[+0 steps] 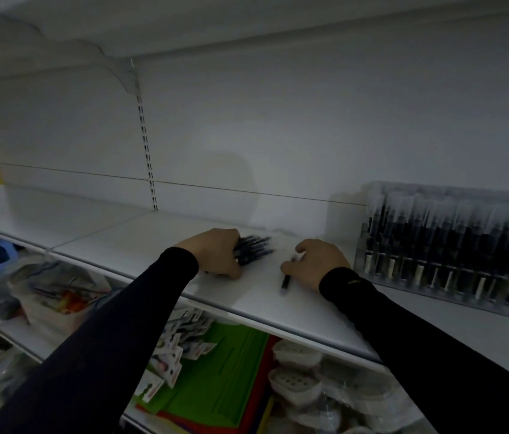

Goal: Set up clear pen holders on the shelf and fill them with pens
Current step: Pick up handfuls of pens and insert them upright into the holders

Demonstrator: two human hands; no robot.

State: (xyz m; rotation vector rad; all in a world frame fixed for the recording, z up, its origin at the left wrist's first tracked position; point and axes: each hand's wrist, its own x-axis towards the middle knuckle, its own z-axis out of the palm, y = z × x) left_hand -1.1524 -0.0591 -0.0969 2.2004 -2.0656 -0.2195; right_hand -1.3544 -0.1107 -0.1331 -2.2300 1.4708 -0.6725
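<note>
Both hands down on white shelf, each gripping dark pens, filled clear holder at right.

White metal shelf point(140, 242) runs left to right, mostly bare on its left part. Clear plastic pen holder point(447, 245) stands on the shelf at far right, upright, packed with rows of dark pens; blurred, count unclear. Left hand point(215, 253), black sleeve, rests on shelf near centre, fingers closed around a bundle of dark pens point(254, 247) whose tips fan out to the right, lying on the shelf surface. Right hand point(314, 264), black sleeve, rests just right of it, near the holder, fingers curled on a single dark pen point(286, 280) pointing toward the near edge. Lower shelf below: green paper sheets point(215, 380), carded packets point(172, 355).
</note>
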